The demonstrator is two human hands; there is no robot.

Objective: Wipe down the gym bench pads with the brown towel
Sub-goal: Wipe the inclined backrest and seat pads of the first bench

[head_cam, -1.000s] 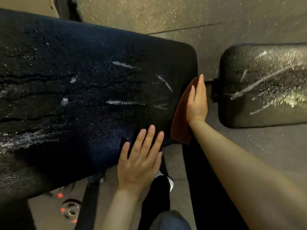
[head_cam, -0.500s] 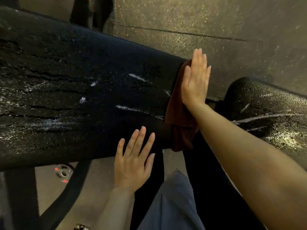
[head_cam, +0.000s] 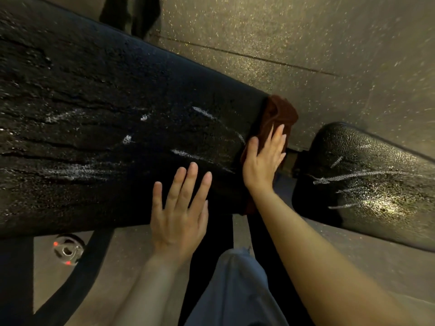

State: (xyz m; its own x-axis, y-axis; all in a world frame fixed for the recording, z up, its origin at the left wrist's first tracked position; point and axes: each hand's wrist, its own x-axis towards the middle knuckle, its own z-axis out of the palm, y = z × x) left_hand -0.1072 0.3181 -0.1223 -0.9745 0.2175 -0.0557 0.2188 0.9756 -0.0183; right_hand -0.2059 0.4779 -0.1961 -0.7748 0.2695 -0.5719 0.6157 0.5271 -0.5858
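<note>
The long black bench pad (head_cam: 106, 128) runs across the left and middle, its cracked surface marked with white streaks. A second, smaller black pad (head_cam: 367, 182) lies at the right, also scratched. The brown towel (head_cam: 279, 114) drapes over the long pad's right end, in the gap between the pads. My right hand (head_cam: 263, 158) presses flat on the towel with fingers straight and spread. My left hand (head_cam: 180, 208) lies flat on the long pad's near edge, fingers straight, holding nothing.
Speckled rubber flooring (head_cam: 306, 43) lies behind the bench. Black frame tubes (head_cam: 77, 278) run under the pad at lower left, near a metal knob with red marks (head_cam: 67, 249). My grey trouser leg (head_cam: 235, 290) stands close to the bench.
My right hand has slid back toward me along the pad's end, leaving the towel's far part bunched and uncovered. The left hand stays flat on the near edge. The view has tilted.
</note>
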